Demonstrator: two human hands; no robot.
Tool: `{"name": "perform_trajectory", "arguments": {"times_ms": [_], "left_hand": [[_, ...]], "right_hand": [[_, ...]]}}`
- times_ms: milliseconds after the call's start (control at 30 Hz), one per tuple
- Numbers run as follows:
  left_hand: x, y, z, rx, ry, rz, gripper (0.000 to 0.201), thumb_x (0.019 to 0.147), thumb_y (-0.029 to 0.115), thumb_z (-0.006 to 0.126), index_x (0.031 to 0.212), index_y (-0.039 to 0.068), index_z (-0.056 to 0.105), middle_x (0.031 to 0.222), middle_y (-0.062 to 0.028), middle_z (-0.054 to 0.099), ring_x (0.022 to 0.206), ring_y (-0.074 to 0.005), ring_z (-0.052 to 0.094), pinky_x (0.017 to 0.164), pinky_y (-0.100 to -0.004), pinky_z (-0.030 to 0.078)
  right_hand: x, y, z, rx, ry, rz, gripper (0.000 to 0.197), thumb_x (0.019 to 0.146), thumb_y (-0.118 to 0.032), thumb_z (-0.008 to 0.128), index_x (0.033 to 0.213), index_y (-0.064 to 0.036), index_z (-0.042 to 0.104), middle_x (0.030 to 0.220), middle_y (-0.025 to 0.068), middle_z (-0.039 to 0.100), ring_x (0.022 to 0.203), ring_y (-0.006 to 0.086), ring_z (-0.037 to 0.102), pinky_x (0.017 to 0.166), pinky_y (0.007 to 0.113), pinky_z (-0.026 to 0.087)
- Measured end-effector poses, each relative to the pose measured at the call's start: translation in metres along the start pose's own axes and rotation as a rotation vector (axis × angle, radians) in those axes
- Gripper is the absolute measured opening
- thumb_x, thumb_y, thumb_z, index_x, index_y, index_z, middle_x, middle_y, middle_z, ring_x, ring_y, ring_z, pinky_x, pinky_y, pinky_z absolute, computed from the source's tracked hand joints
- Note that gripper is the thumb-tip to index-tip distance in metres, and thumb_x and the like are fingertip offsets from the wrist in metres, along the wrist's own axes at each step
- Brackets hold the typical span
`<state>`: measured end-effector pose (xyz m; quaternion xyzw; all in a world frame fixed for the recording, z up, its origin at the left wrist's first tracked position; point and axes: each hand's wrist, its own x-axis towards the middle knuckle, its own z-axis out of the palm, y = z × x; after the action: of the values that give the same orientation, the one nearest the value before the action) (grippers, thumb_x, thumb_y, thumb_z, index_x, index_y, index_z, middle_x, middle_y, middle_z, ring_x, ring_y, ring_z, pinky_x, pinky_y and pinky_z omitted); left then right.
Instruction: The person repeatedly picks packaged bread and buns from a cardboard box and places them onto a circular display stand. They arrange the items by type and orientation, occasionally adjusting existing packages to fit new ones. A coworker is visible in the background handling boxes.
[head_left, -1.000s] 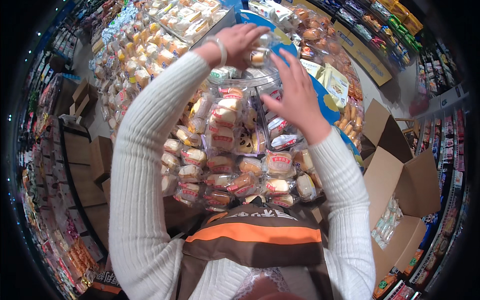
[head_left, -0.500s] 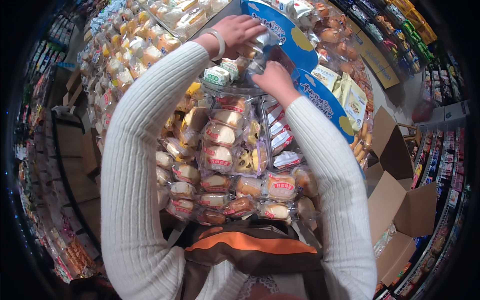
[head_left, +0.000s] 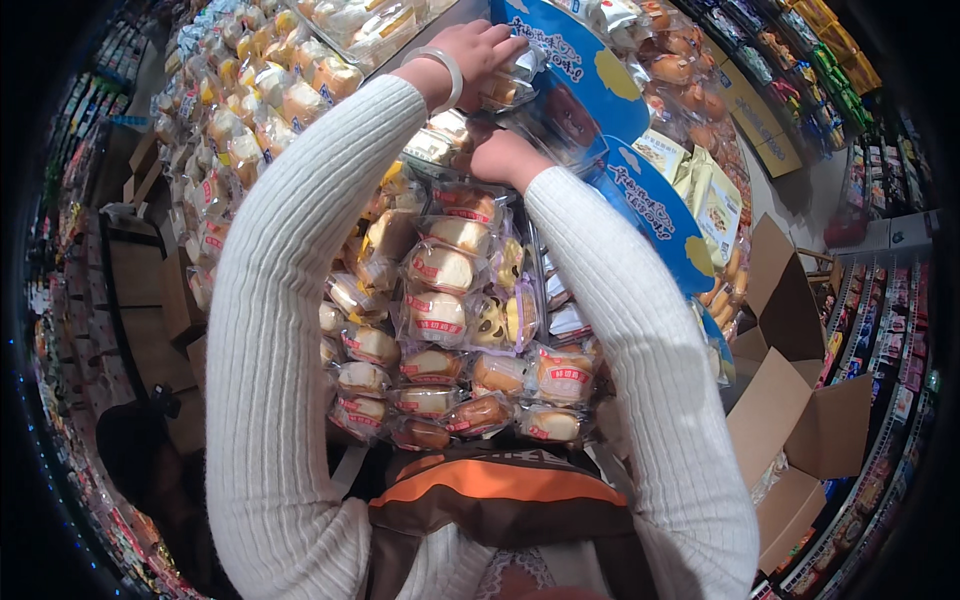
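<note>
From where I stand, the person's left hand (head_left: 468, 62), a pale bracelet (head_left: 449, 78) at its wrist, is at the far side of the display, its fingers bent over a clear-wrapped package (head_left: 507, 93) and grasping it. That package sits just left of a blue panel (head_left: 600, 75). The right hand (head_left: 507, 158) is nearer, dipped in beside some pale packages (head_left: 432, 146); its fingers are mostly out of my sight, so I can't tell whether they grip anything. Nearer still, between the two white sleeves, red-labelled wrapped breads (head_left: 440, 268) are stacked, with yellow face-patterned buns (head_left: 497, 318) just to their right. Many more wrapped breads (head_left: 245, 125) spread over the far left. An open cardboard box (head_left: 828, 425) stands on the right, outside the right sleeve.
</note>
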<state>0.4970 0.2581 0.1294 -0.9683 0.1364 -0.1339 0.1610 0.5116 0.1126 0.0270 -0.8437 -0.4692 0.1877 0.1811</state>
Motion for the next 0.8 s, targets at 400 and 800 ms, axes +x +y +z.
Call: {"name": "perform_trajectory", "arguments": {"times_ms": [400,800], "left_hand": [[-0.018,0.014,0.011,0.060,-0.046,-0.024,0.116,0.059,0.043,0.094,0.154,0.015,0.035,0.146,-0.0091,0.048,0.134,-0.0283,0.050,0.110,-0.0398,0.046],[0.016,0.027,0.042,-0.057,-0.420,0.018,0.094,0.074,0.029,0.087,0.154,0.016,0.040,0.149,-0.0074,0.051,0.135,-0.0300,0.054,0.112,-0.0402,0.045]], "right_hand": [[-0.010,-0.015,0.006,-0.157,-0.119,0.000,0.041,0.086,-0.029,0.052,0.105,-0.0021,0.077,0.115,0.0210,0.073,0.105,0.0372,0.071,0.094,0.045,0.055],[-0.028,-0.054,0.012,-0.312,0.204,0.158,0.038,0.096,-0.036,0.049,0.091,-0.0151,0.081,0.097,0.0091,0.078,0.093,0.0252,0.075,0.076,0.041,0.056]]}}
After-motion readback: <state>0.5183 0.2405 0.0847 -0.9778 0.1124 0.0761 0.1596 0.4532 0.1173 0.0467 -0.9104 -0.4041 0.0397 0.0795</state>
